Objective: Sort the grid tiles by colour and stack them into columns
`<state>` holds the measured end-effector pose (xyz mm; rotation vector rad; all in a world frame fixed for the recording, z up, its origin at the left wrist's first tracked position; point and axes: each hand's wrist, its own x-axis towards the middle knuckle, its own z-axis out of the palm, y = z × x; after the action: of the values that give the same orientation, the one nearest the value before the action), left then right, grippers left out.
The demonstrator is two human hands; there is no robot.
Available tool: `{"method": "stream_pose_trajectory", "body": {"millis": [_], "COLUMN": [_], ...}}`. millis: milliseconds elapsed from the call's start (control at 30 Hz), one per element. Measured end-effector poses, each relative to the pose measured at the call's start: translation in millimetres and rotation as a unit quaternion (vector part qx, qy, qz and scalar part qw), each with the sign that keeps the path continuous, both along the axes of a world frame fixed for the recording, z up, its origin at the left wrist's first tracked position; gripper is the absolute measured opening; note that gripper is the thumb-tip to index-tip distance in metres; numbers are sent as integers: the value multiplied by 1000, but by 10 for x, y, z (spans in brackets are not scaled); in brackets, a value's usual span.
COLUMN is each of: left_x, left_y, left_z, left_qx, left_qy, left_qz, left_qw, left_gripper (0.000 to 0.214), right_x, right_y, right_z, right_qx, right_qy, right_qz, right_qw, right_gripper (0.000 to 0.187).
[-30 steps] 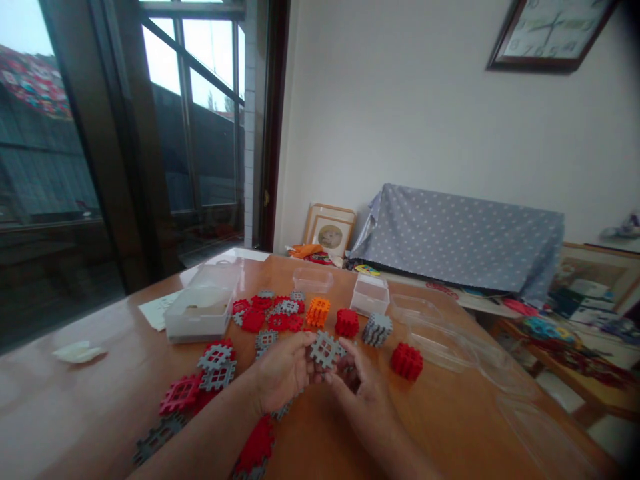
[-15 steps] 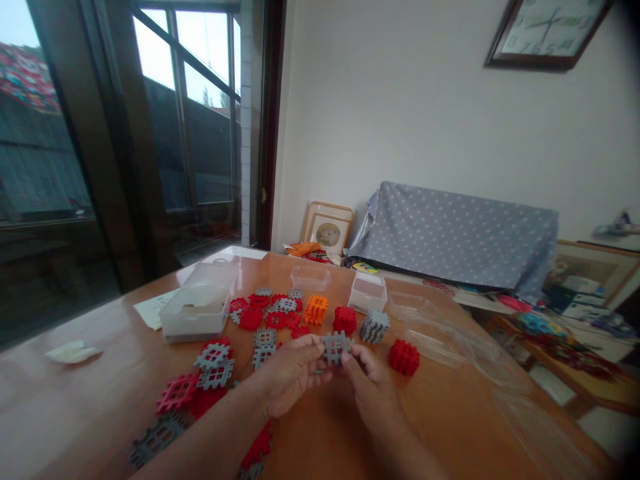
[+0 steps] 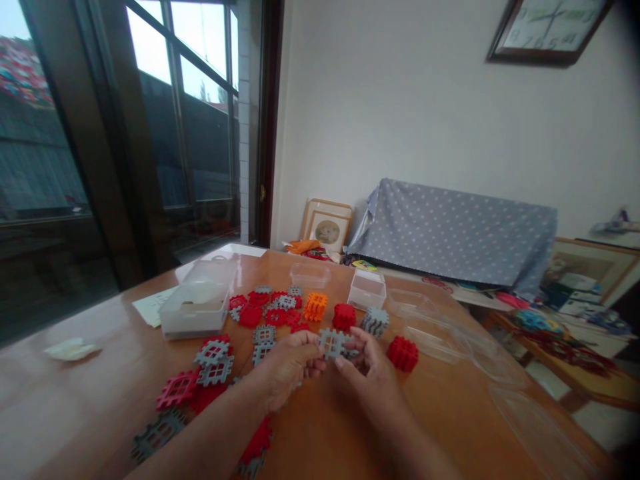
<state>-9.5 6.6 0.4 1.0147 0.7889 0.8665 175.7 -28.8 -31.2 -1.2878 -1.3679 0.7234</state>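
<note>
Both hands were up over the middle of the wooden table, and between them sat a grey lattice tile, held just above the tabletop. The left hand pinched the tile's left edge with thumb and fingertips closed on it; the right hand closed on its right side, and there looked to be a second grey piece tucked behind its fingers, though the blur made that hard to confirm.

This read as the joining step: one square tile being lined up against another so their notched edges could mesh. The next move would have called for turning one piece square to the other, matching teeth to gaps, and pressing firmly without letting the tile twist in the pinch.

Finished work stood just beyond the hands: an orange cube, a red cube, a grey cube and another red cube nearer the right hand. Loose red and grey tiles lay scattered by the left forearm, with more spread further back. A clear lidded box sat at the left, a smaller clear box behind the cubes, and empty clear trays off to the right.
</note>
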Motion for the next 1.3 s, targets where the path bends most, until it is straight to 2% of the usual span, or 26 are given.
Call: {"method": "stream_pose_trajectory", "body": {"millis": [167, 400, 733, 1033, 1167, 1300], "left_x": [-10, -9, -5, -136, -190, -210], "left_y": [29, 64, 4, 125, 167, 191], "left_z": [-38, -110, -27, 61, 85, 63], "left_qx": [1, 11, 18, 81, 89, 98], "left_qy": [19, 47, 56, 128, 136, 145], "left_qz": [1, -10, -28, 82, 107, 106], "left_qw": [1000, 999, 998, 985, 981, 979], "left_gripper": [22, 21, 22, 30, 33, 30], "right_x": [47, 98, 107, 428, 498, 515], "right_y": [-28, -29, -12, 317, 382, 389], "right_z": [8, 34, 51, -29, -97, -162], "right_qx": [36, 98, 107, 54, 41, 31], "right_qy": [-146, -215, -208, -153, -148, -152], "right_qz": [-1, 8, 24, -65, -50, -27], "right_qw": [989, 972, 972, 985, 987, 988], "right_gripper": [69, 60, 50, 51, 47, 45]}}
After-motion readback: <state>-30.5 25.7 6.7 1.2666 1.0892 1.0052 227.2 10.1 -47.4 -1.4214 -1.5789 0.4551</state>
